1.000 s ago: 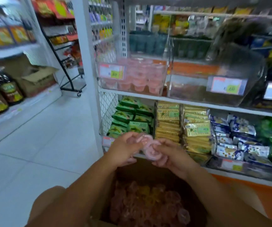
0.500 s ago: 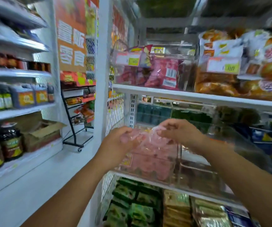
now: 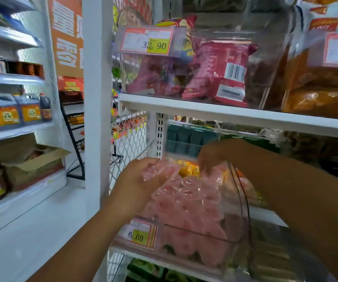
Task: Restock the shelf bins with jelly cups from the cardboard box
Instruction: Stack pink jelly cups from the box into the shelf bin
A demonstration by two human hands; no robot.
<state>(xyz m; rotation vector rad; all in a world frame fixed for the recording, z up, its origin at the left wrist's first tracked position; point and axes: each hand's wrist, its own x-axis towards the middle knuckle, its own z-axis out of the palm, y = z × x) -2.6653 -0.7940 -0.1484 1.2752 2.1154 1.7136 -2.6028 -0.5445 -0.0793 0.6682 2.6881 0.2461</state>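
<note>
Reaching into the clear bin [image 3: 243, 202] at the left end of the middle shelf [image 3: 131, 253], both hands hover above its heap of pink jelly cups [image 3: 184, 202]. The left hand [image 3: 141, 178] cradles a few in curled fingers. The right hand [image 3: 212, 155] hangs fingers-down over the bin's back; whether it grips anything cannot be told.

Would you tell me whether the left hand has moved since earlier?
Yes: the left hand, holding jelly cups, rose from below the clear bin to its open top.
</note>
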